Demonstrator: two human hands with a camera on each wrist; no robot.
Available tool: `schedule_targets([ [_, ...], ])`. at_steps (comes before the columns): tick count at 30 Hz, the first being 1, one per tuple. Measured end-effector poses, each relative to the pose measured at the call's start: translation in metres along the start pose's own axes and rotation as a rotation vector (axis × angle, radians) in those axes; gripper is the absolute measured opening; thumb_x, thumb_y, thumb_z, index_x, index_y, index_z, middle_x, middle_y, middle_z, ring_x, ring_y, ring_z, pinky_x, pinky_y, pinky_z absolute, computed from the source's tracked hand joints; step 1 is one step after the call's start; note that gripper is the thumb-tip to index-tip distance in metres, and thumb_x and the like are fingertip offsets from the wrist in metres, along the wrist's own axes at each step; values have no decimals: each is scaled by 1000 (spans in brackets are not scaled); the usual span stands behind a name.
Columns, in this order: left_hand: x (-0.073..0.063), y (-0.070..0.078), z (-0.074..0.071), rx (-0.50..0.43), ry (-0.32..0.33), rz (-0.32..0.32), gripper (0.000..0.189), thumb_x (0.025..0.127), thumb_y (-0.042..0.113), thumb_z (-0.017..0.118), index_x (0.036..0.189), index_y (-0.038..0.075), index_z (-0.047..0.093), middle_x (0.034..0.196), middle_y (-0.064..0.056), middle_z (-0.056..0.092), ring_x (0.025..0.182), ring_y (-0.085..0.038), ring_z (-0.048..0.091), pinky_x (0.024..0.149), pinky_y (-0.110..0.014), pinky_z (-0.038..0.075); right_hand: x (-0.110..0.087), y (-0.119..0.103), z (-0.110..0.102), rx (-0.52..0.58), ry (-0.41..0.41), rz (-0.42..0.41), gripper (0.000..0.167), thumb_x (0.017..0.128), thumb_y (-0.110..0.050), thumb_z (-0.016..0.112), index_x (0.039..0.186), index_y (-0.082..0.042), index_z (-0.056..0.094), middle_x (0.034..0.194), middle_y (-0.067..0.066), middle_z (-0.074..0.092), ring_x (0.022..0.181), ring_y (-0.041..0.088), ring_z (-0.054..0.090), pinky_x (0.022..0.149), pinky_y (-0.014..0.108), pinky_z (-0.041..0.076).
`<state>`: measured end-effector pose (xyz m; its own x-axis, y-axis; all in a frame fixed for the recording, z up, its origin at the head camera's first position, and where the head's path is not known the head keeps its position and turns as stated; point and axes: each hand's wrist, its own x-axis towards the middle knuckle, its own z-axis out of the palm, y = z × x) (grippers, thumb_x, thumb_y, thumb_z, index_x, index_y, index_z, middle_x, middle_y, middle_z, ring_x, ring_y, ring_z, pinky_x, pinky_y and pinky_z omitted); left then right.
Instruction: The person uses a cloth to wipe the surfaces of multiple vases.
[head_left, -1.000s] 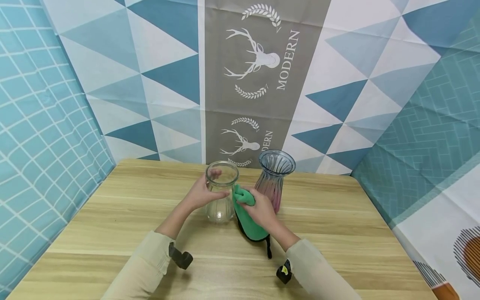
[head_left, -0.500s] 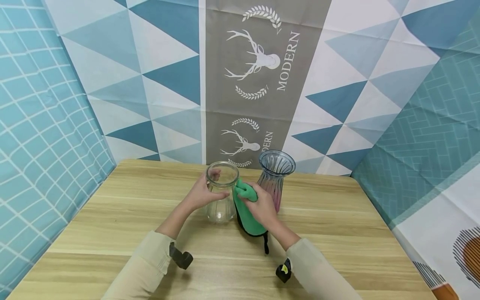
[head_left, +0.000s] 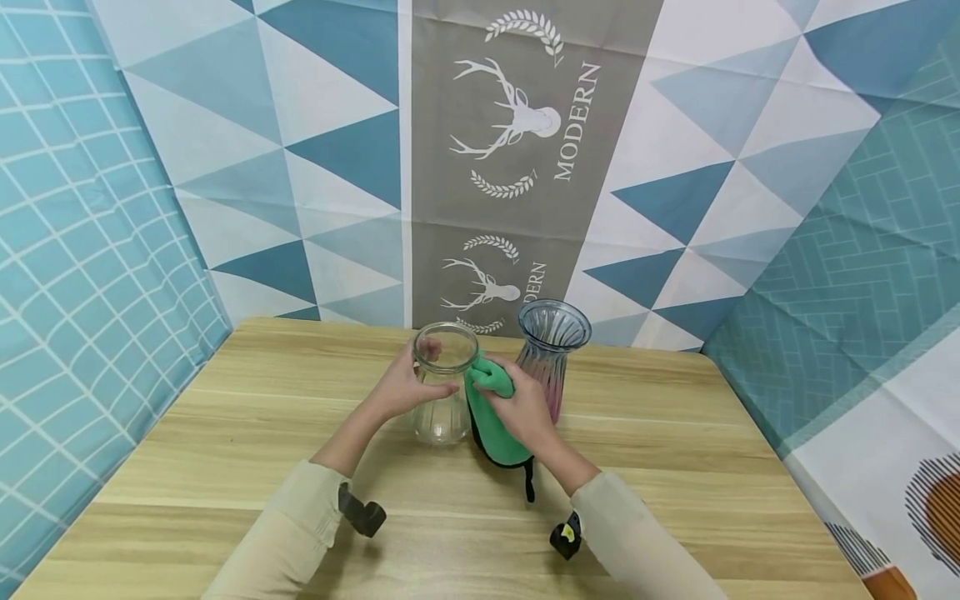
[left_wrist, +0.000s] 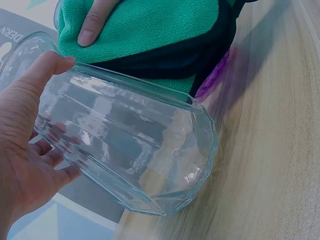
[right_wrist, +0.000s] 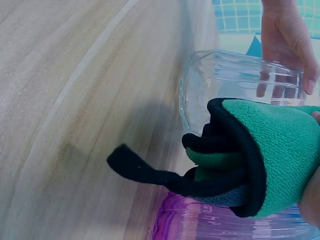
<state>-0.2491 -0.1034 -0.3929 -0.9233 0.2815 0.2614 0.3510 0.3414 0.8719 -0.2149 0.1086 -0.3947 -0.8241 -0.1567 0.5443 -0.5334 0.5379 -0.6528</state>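
A clear glass vase (head_left: pixel 441 417) with a wide round rim stands upright on the table. My left hand (head_left: pixel 403 385) grips it near the neck, thumb in front and fingers round the far side, as the left wrist view also shows. My right hand (head_left: pixel 525 407) holds a folded green cleaning cloth (head_left: pixel 497 433) with black edging and a hanging black loop (right_wrist: pixel 145 167). The cloth lies against the right side of the clear vase in the head view. Just behind the right hand stands a ribbed vase (head_left: pixel 553 333), blue at the top and pink-purple below, partly hidden by that hand.
The wooden table (head_left: pixel 225 467) reaches back to a patterned wall cloth (head_left: pixel 337 167) with triangles and deer heads. Blue tile-pattern cloth (head_left: pixel 90 275) hangs at the left, teal cloth (head_left: pixel 847 292) at the right. Black wrist cameras (head_left: pixel 363 513) sit at both cuffs.
The right hand and the green cloth have shifted slightly up along the clear vase's side, toward its rim. The left hand and both vases stay in place.
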Motion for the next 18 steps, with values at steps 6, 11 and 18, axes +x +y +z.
schedule_targets([
  [6,0,1,0,-13,-4,5,65,71,25,82,122,9,45,125,-13,52,120,-31,46,102,-53,40,-2,2,1,-27,-44,19,38,82,-20,72,117,-12,63,109,8,69,91,21,66,75,34,53],
  [11,1,0,0,-37,-8,-5,65,71,23,82,122,8,45,125,-13,52,121,-31,45,103,-53,40,-6,7,2,-55,-78,32,40,81,-19,73,118,-13,62,113,7,68,96,22,66,79,38,53],
  [18,1,-1,1,-36,-11,2,65,71,21,81,123,6,45,125,-15,52,121,-33,46,104,-51,40,-10,11,3,-82,-119,62,41,82,-20,72,120,-16,61,115,7,67,99,24,65,82,40,53],
])
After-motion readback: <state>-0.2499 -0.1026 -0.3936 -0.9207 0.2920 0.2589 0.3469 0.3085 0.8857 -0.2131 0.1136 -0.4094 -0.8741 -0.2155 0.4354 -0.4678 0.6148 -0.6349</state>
